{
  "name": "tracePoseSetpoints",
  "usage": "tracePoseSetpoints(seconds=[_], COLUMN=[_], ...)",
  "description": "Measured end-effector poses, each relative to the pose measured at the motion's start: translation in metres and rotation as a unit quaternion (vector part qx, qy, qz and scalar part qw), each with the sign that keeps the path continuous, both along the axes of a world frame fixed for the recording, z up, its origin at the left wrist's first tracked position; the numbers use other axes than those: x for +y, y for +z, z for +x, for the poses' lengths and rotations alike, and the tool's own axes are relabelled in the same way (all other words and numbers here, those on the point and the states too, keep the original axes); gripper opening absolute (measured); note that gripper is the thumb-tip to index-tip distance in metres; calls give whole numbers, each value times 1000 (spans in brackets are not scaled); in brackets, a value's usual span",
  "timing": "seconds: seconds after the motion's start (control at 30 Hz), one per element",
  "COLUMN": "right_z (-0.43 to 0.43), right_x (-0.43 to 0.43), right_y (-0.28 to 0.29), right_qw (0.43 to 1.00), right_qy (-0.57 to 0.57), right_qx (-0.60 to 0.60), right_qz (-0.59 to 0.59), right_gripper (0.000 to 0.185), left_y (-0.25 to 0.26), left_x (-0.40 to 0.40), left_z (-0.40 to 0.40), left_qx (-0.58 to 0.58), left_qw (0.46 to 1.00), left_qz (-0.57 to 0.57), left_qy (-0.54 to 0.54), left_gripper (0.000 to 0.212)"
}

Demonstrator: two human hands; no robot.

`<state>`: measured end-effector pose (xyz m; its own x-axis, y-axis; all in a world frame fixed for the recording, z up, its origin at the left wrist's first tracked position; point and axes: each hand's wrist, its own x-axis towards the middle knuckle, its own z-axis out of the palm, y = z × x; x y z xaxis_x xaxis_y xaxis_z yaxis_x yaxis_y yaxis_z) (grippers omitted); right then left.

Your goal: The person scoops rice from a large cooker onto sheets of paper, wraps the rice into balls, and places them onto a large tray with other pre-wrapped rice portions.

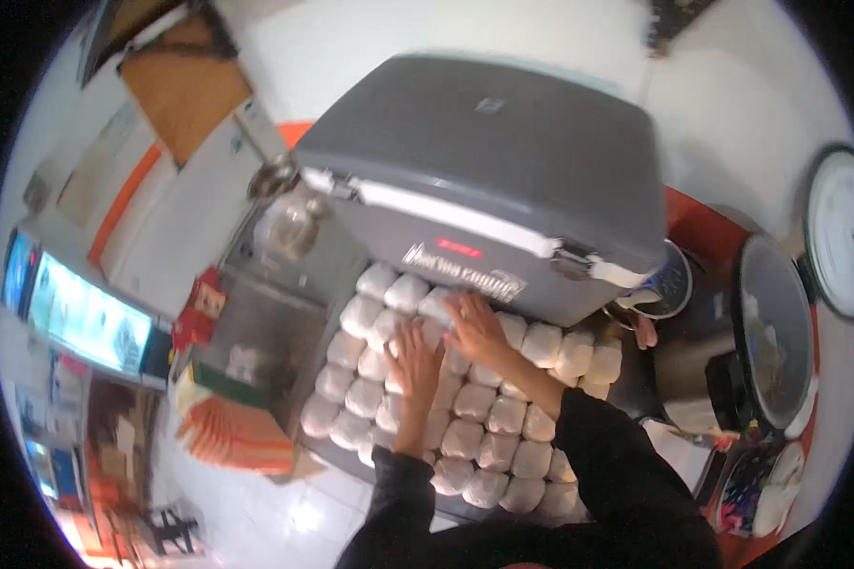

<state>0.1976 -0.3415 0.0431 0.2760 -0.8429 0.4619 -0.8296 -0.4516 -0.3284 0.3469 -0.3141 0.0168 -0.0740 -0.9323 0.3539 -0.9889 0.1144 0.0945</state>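
Several rows of pale, rounded balls that look like dough point(462, 437) sit packed close together on a dark surface before me. My left hand point(414, 363) lies over the balls left of the middle, palm down, fingers spread. Further forward, my right hand point(478, 331) reaches to the back rows, its fingertips on or beside a pale ball point(435, 304). My hands hide some of the balls between them, and I cannot tell how firmly they touch these. Right behind the rows stands a large grey lidded box point(470, 163) with a white band, dark latches and writing on its front.
On the left are a metal ladle point(274, 176), a clear container point(292, 226), a red box point(199, 307) and an orange-and-white striped bundle point(238, 434). To the right stand a large metal pot point(697, 377) with a see-through lid point(776, 334) and a bowl point(669, 274).
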Motion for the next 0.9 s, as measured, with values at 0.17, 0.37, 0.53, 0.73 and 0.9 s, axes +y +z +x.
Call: tracePoseSetpoints(seconds=[0.17,0.37,0.53,0.73,0.9], right_z=[-26,-69,-262,-516,-605], right_x=[11,86,225,224,188], right_y=[-44,48,234,206,95], right_qw=[998,988,976,872,915], right_qy=[19,108,67,-245,-56], right_qx=[-42,-80,-191,409,387], right_qz=[-51,76,76,115,100], right_gripper=[49,47,18,15,16], left_y=[-30,-43,22,93,127], left_x=[-9,14,79,154,219], left_z=[-19,4,-20,-164,-313], left_qx=[20,472,426,537,530], left_qw=[997,864,901,830,773], left_qz=[-57,-76,-85,-87,80], left_qy=[38,-160,-10,-124,-339], left_gripper=[59,63,64,62,97])
